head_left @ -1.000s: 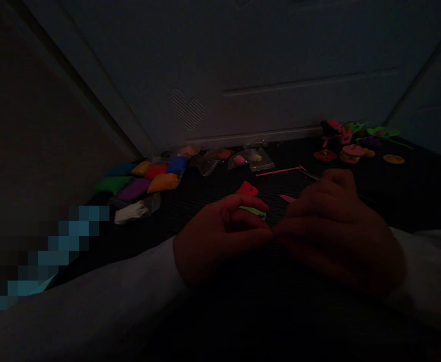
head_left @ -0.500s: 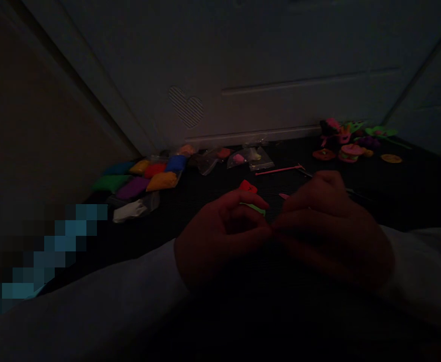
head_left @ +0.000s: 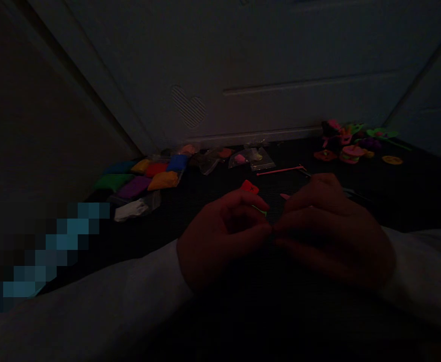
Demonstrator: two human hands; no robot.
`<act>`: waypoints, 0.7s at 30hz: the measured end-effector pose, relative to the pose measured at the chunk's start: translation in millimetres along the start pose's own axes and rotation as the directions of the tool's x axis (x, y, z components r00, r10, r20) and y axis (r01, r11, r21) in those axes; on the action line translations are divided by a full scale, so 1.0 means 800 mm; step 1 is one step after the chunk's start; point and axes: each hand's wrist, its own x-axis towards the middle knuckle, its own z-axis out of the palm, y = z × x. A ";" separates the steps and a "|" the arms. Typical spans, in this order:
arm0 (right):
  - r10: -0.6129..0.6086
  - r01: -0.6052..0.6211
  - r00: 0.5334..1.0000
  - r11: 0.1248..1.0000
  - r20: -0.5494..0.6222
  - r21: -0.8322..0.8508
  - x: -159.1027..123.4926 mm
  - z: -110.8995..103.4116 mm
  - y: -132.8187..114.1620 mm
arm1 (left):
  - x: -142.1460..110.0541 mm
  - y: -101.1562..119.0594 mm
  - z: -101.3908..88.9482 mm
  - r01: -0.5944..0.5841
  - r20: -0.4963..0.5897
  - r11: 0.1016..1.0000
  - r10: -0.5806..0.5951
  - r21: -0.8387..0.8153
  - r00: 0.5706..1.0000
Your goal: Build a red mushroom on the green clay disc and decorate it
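Note:
The scene is very dark. My left hand (head_left: 220, 231) is closed in a pinch, its thumb and fingers curled, left of centre over the dark table. My right hand (head_left: 329, 226) faces it with fingers bent together, the fingertips of both almost meeting. Whatever lies between the fingertips is too small and dark to make out. Just beyond my left hand lie a red piece (head_left: 249, 187) and, partly hidden by the fingers, a green piece (head_left: 261, 210). A pink pointed tip (head_left: 284, 196) shows behind my right hand.
Bags of coloured clay (head_left: 134, 186) lie at the left, with small clear bags (head_left: 258, 158) behind. A pink stick (head_left: 280, 171) lies beyond my hands. Colourful clay figures (head_left: 350, 153) stand at the back right, near a yellow disc (head_left: 392, 160). A panelled wall (head_left: 273, 110) closes off the back.
Both hands keep nearly the same pose, with only slight finger movement. The view has shifted very slightly, and less of the green piece shows.

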 end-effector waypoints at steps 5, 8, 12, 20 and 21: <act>-0.009 0.009 1.000 1.000 0.002 -0.009 0.001 0.001 -0.001 | -0.001 0.001 0.001 0.026 0.042 0.997 -0.023 -0.075 0.999; 0.004 -0.004 1.000 1.000 -0.006 -0.006 0.001 0.000 -0.004 | -0.001 -0.001 0.000 0.054 0.083 0.991 -0.044 -0.120 0.996; 0.001 -0.001 1.000 1.000 0.000 0.014 0.002 -0.001 -0.005 | 0.000 -0.002 -0.001 0.032 0.088 0.995 -0.024 -0.094 0.996; 0.078 -0.172 0.962 0.916 0.260 0.363 -0.005 0.005 -0.005 | 0.030 0.001 -0.040 -0.205 -0.188 0.973 0.222 0.109 0.957; 0.079 -0.183 0.959 0.906 0.273 0.382 -0.006 0.005 -0.005 | 0.034 0.002 -0.050 -0.219 -0.237 0.965 0.248 0.144 0.939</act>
